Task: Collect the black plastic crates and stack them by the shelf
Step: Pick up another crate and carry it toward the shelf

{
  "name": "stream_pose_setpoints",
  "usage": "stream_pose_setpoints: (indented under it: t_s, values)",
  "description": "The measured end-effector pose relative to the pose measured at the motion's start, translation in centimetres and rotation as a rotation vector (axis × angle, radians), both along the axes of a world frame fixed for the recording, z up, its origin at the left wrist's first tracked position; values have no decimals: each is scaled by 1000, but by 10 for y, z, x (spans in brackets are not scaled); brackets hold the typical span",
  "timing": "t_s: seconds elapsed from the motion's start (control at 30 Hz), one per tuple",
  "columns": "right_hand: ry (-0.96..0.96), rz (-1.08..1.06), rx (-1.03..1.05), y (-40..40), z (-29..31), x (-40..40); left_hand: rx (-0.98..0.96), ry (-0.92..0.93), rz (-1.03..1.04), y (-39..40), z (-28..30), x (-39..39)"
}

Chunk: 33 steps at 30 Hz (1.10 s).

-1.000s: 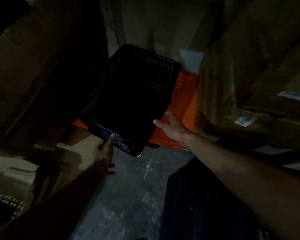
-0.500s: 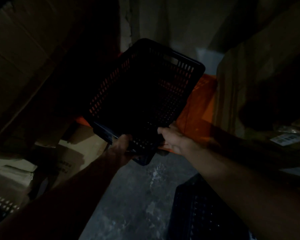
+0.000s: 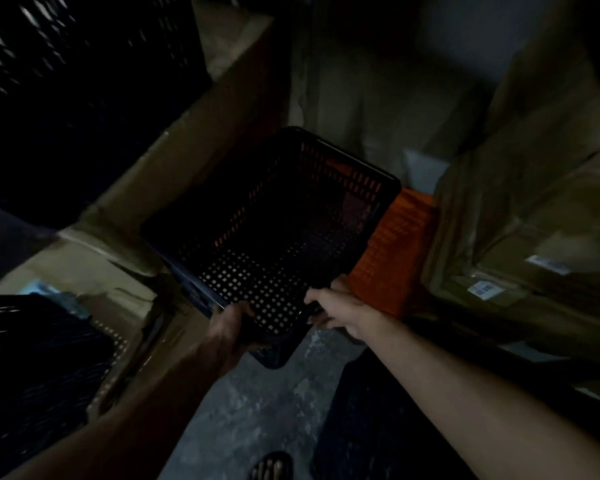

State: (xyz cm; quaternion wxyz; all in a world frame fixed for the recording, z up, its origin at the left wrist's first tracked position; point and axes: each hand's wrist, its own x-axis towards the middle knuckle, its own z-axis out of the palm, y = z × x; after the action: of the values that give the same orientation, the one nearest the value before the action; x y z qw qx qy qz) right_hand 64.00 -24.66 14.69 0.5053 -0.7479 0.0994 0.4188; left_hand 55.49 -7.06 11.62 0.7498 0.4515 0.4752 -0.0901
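A black perforated plastic crate (image 3: 274,233) hangs tilted in the dim middle of the view, its open side facing me. My left hand (image 3: 231,327) grips its near rim from the left. My right hand (image 3: 340,308) holds the same near edge from the right. Another black crate (image 3: 32,362) lies at the lower left on cardboard, and a further black crate (image 3: 371,420) sits on the floor at the lower right. A dark latticed crate wall (image 3: 66,64) fills the upper left.
An orange crate (image 3: 395,251) stands just behind the held one. Cardboard boxes (image 3: 520,216) rise on the right and on the left (image 3: 194,161). A strip of grey concrete floor (image 3: 253,410) runs between them. A sandalled foot (image 3: 271,467) shows at the bottom edge.
A second ago both hands were reaching for the crate; now both grip its near edge. The crate has come closer and lower, and the view has swung to show more crates on the left.
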Motion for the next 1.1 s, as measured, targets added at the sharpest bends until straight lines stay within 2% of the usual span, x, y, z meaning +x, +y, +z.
stream_pose_setpoints:
  t_s: [0.07,0.17,0.33,0.4,0.53,0.67,0.77,0.9,1.03,1.1]
  values:
    - [-54,82,-40,-6,46,-25,19,-45,-7,-3,41,-34]
    - [-255,110,-87,-18,113,-67,36,-89,13,-18,110,-85]
    - [-345,-11,-73,-44,212,-119,77,-156,49,-27,198,-172]
    - [-387,-77,-45,-51,245,-134,153,-163,32,-22,228,-206]
    - [-339,-284,87,-66,309,-178,263,-104,17,-21,293,-282]
    - [-388,-424,56,-100,347,-195,289,-124,26,-14,333,-330]
    - [-427,-605,20,-140,380,-199,307,-83,4,-2,354,-366]
    - [-214,-481,-105,-187,393,-228,380,-72,-90,17,369,-386]
    - [-260,-268,-395,-229,384,-271,409,-55,-220,26,373,-386]
    - [-211,-269,-431,-245,374,-293,448,-57,-376,28,375,-376]
